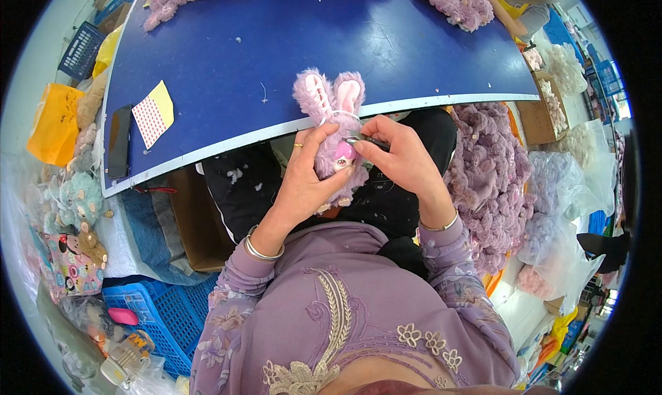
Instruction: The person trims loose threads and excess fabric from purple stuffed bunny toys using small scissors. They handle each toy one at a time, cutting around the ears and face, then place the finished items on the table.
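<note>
My left hand [310, 162] is wrapped round a small mauve plush rabbit [323, 105], just off the table's near edge. The rabbit's long pink-lined ears point toward the table, and a white string circles their base. Its face has a pink patch and a shiny eye [342, 163]. Pinched in my right hand [400, 150] is a small dark metal tool [372, 142], its tip at the rabbit's head beside the pink patch. Whether it is snips or tweezers I cannot make out.
Mauve plush pieces [452, 5] lie along the far edge of the blue table [227, 71]. A phone [119, 141] and a dotted paper sheet [153, 114] are at left. A heap of mauve plush [486, 181] stands right of my legs; a blue basket [155, 319] is lower left. Another person [517, 12] is at far right.
</note>
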The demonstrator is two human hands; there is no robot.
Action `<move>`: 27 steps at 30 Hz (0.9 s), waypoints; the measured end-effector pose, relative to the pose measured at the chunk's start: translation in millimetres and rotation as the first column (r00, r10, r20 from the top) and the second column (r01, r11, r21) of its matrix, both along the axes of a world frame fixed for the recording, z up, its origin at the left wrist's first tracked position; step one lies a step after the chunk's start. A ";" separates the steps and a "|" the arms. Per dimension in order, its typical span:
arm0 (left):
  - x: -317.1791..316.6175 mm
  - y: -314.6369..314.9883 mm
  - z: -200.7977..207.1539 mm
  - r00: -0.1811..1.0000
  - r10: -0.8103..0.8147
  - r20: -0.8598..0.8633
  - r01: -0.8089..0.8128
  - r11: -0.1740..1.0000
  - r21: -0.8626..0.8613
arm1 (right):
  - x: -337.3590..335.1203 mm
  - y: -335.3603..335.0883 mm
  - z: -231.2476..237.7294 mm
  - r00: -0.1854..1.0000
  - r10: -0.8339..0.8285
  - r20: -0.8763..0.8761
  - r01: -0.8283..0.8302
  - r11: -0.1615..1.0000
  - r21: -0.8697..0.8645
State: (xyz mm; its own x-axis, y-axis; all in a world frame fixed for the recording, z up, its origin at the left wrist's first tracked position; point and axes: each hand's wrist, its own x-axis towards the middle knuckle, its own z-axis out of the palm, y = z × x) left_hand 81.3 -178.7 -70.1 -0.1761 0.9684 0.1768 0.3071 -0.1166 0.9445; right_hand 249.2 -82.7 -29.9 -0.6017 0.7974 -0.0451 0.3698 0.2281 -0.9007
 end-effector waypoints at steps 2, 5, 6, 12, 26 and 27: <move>-0.1 -0.3 -0.9 1.000 0.002 -0.007 -0.002 1.000 0.008 | 0.4 0.1 4.6 1.000 0.011 0.024 -0.010 1.000 -0.008; -0.1 -0.4 -0.4 1.000 -0.002 -0.012 0.002 1.000 0.007 | 1.8 0.3 5.3 1.000 0.020 0.012 -0.019 1.000 -0.012; -0.4 -0.7 0.4 1.000 -0.004 -0.014 0.004 1.000 0.007 | 1.9 0.2 5.7 1.000 0.021 0.013 -0.021 1.000 -0.011; -2.3 -0.8 -1.7 0.999 -0.016 -0.034 0.017 0.999 0.028 | 2.7 0.5 3.8 0.999 0.033 0.012 -0.033 0.999 0.014; -1.8 -1.2 -4.0 1.000 0.013 0.024 -0.013 1.000 0.007 | 1.9 3.7 -23.7 0.985 0.016 -0.169 -0.053 0.975 -0.216; -2.5 -1.3 -3.3 1.000 0.014 0.022 -0.014 1.000 0.006 | 2.0 3.6 -26.0 0.980 0.005 -0.201 -0.057 0.965 -0.255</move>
